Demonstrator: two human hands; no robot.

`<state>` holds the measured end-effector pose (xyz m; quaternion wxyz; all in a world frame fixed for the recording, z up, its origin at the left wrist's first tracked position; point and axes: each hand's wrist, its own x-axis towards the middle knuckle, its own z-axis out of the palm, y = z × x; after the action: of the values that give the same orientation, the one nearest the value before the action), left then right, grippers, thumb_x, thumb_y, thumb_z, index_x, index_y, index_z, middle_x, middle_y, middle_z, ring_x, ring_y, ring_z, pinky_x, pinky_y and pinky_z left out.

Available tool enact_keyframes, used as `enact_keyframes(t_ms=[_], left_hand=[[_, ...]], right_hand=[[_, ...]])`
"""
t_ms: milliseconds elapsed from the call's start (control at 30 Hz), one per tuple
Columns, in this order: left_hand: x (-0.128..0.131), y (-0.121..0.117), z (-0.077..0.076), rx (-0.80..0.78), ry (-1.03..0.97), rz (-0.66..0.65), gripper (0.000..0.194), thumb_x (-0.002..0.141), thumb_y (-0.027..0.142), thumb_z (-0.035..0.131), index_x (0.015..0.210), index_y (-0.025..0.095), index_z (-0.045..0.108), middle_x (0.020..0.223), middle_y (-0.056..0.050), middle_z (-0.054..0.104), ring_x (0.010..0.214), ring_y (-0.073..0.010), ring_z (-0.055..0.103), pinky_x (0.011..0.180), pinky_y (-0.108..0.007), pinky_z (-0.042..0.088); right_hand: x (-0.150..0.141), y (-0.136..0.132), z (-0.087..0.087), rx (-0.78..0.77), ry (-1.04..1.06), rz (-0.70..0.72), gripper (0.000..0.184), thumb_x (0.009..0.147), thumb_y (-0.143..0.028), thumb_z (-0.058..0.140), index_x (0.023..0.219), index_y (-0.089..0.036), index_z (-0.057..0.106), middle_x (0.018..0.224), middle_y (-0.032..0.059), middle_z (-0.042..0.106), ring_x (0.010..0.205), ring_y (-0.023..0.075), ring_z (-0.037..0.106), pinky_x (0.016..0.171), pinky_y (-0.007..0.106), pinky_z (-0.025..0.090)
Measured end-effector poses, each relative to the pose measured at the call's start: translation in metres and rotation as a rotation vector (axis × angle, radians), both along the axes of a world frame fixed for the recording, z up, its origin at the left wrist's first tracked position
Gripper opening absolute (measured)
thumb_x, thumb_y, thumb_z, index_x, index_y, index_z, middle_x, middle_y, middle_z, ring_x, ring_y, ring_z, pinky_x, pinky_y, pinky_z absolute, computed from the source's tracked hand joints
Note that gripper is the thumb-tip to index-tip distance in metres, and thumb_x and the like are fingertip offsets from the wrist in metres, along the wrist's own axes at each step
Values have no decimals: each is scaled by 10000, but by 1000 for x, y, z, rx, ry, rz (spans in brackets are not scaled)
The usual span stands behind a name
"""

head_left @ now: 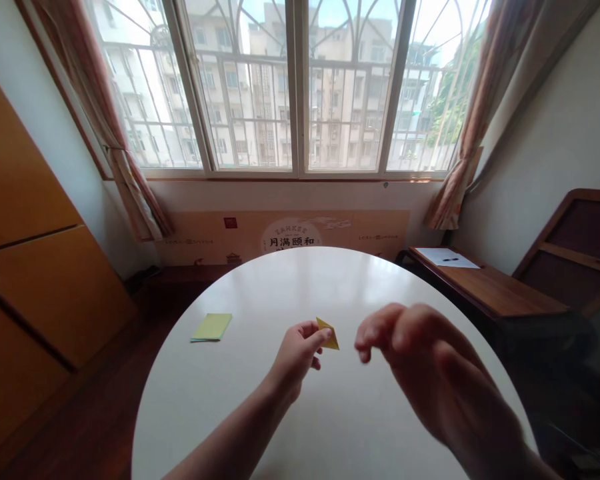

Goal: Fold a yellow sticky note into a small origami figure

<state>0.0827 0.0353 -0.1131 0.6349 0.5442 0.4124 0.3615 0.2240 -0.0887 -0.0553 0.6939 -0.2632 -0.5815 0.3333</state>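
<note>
My left hand (303,350) is closed in a pinch, thumb laid over the top of a small folded paper (332,341), the index finger bent behind it and the lower fingers curled loosely beneath. The paper is up above the middle of the table (205,413), between my two hands and nearer the left one, which alone touches it. My right hand (420,360) is apart from it, blurred, its fingers half bent and pointing down and inward; they are loosely parted from the thumb, and I see nothing in their hold.

The paper is yellow, matte and crisply creased, with pointed corners that make a slanted, kite-like shape. Well to the left lies a squarish pad (213,325), yellow-green on top with a blue-green edge below. The table is round, white and smooth, glossy where light from the window (298,100) falls.

Counting: two hands, one folded paper, one pad, one table. Ahead are four panes, two gathered cloth curtains (126,173) and one printed banner (220,233). To the right, one white sheet (433,257) lies on a brown wooden bench (510,293).
</note>
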Motion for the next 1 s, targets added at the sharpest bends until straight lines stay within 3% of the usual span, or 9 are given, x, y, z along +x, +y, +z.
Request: enact_keyframes(t_ms=[67,167,267,367,667,867,1000], left_hand=[[0,-1,0,17,11,-14,223,651,351,688,696,136,651,601,0,507,580,-120,417,434,-208,308],[-1,-1,-1,33,16,-83,243,669,366,696,702,127,669,587,2,489,563,-115,402,415,-202,303],[-2,-1,-1,41,14,-129,267,670,387,723,716,127,683,589,1,493,548,-108,391,403,-197,302],[-3,0,0,56,-4,-117,261,667,384,743,713,136,676,586,5,497,532,-100,382,401,-191,296],[-6,2,0,31,-21,-11,252,676,370,735,716,139,644,623,-8,520,575,-113,433,430,-186,311],[-5,4,4,-91,-120,34,417,748,559,622,727,144,645,692,-37,561,576,-117,428,413,-188,289],[-6,5,8,-38,-84,-37,459,723,593,652,730,135,664,719,-59,587,586,-120,432,408,-187,286]], right_hand=[[9,36,0,-66,81,-114,179,899,-389,637,839,-221,656,763,26,619,686,173,566,607,297,465],[22,75,-30,-310,55,-219,207,836,-395,703,871,-200,645,676,-5,579,586,142,518,505,251,401],[27,89,-66,-510,-49,-152,278,809,-456,699,842,-186,640,646,-8,585,520,122,488,447,236,356],[24,88,-81,-597,-133,-21,342,819,-499,665,745,-166,633,662,16,605,529,122,517,426,221,347],[17,81,-79,-623,-209,106,351,814,-491,678,804,-141,700,734,55,673,556,134,595,396,194,356],[19,78,-77,-653,-111,78,298,794,-424,697,688,-159,614,592,3,629,482,127,587,371,187,323],[20,75,-73,-644,-126,77,290,805,-407,688,682,-162,594,551,-4,612,471,131,588,368,184,328]])
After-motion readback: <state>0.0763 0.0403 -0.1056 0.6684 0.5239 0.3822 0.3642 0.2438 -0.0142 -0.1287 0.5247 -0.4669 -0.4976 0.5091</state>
